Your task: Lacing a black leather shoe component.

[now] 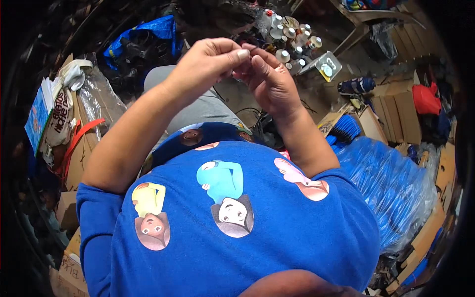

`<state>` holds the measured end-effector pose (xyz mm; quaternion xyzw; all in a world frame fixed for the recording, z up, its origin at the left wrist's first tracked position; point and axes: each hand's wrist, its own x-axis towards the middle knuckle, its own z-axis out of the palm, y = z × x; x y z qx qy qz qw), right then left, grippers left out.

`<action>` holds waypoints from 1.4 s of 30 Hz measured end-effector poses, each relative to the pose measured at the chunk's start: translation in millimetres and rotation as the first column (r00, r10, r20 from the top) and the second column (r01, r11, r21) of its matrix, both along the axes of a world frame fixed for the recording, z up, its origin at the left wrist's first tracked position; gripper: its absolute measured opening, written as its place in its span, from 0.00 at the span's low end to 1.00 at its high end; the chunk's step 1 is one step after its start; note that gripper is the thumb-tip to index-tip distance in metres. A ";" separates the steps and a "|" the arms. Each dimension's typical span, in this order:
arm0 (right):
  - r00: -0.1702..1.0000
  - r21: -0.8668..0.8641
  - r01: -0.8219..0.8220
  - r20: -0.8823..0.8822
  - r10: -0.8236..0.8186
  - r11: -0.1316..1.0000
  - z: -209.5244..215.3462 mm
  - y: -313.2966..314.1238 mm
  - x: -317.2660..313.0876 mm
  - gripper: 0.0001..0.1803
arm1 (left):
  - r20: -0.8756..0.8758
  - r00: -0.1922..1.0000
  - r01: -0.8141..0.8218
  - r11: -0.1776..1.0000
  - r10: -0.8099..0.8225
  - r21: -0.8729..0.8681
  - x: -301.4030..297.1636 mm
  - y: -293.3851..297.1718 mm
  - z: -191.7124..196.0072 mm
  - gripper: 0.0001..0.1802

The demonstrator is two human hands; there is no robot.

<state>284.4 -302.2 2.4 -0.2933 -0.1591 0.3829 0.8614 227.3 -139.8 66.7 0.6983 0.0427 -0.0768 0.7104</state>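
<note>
My left hand (213, 62) and my right hand (271, 81) are raised together in front of me, fingertips meeting. The left thumb is pressed against the curled index finger in a pinch. Facing it, my right hand has its thumb up and its fingers curled toward the left fingertips. Whatever lies between the fingertips is too small and too hidden to name. Under the hands are my grey trouser leg (203, 111) and, nearer, my blue shirt (277, 232) with printed cartoon figures.
Beyond my right hand several white-capped bottles (292, 37) stand close together. A blue bag (161, 29) lies at far left; a cloth bag (62, 109) hangs nearer. On the right are blue plastic wrapping (391, 183), a blue brush (346, 127), cardboard boxes (396, 111) and a red bag (426, 99).
</note>
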 end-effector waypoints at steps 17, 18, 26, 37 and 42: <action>0.796 -0.393 -0.503 0.136 0.589 0.770 29.1 57.1 11.3 0.10 | 0.270 0.945 0.063 0.916 -0.182 0.395 -47.4 79.6 12.3 0.12; 0.792 -0.394 -0.509 0.133 0.596 0.765 28.2 60.7 12.0 0.10 | 0.273 0.944 0.076 0.929 -0.183 0.362 -48.5 83.2 11.4 0.12; 0.919 -0.322 -0.390 -0.074 0.388 0.863 15.6 84.0 9.1 0.11 | 0.345 0.913 -0.343 0.869 0.220 0.355 -59.6 102.3 -15.2 0.04; 0.796 -0.483 -0.058 0.506 0.333 0.873 31.6 129.3 -0.6 0.12 | 0.656 0.721 -0.613 0.647 0.222 0.454 -74.8 105.1 -7.3 0.06; 0.874 -0.512 -0.372 0.087 0.477 0.774 24.7 127.8 15.1 0.10 | 0.584 0.711 -0.677 0.605 0.391 0.420 -83.5 132.3 -10.7 0.04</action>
